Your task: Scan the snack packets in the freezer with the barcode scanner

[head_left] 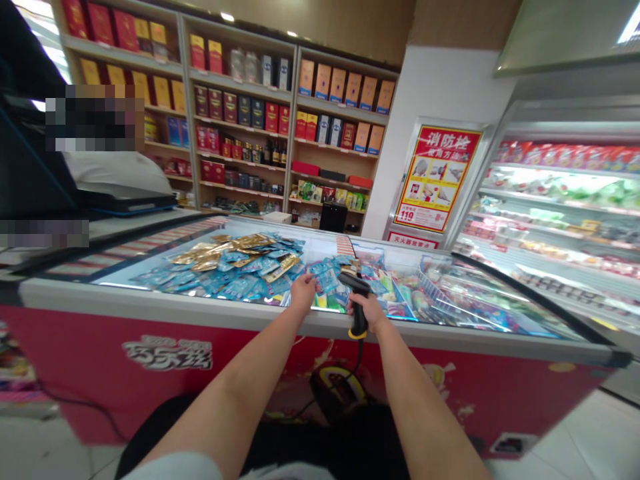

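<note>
My right hand [369, 309] is wrapped round the grip of a black barcode scanner [356, 283] with a yellow base ring, its head tilted toward the left. A cable runs down from the grip. My left hand [304, 292] is closed in a pinch at the corner of a blue packet [326, 276], which lies just in front of the scanner's head. Left of that hand, a heap of blue packets [240, 287] and gold packets [210, 255] spreads over the glass top of a red chest freezer [240, 373].
Wrapped frozen goods and a wire basket [433, 290] show through the freezer's glass on the right. A black and yellow scanner stand [340, 390] is low in front of me. Shelves of boxed bottles [245, 110] line the back. A person in white [115, 170] is at the left.
</note>
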{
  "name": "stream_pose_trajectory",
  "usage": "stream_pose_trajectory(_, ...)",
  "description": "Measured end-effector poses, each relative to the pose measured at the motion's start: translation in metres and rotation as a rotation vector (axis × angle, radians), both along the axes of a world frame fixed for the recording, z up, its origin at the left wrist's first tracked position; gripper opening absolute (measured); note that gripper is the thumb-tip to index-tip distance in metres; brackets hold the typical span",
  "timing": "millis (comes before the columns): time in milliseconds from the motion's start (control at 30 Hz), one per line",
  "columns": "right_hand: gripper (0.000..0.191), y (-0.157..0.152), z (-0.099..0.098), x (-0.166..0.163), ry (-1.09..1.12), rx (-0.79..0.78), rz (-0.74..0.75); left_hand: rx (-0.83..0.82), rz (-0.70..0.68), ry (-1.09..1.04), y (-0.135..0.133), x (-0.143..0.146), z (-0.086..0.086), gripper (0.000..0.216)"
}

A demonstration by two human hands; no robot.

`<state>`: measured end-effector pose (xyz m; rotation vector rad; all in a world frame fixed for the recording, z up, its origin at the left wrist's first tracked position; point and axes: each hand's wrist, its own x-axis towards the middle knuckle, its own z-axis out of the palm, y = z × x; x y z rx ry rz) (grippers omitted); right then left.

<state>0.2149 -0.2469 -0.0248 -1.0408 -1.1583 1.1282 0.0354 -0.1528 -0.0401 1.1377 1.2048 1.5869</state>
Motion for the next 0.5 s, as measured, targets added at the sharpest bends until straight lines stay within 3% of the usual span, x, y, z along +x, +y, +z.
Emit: stream_pose_trajectory(500,0.025,0.0015,-0.0026,0.0003,-0.034,0.015,-0.006,-0.006,0.070,-0.059,-0.0038,-0.0005,0.0053,0.019)
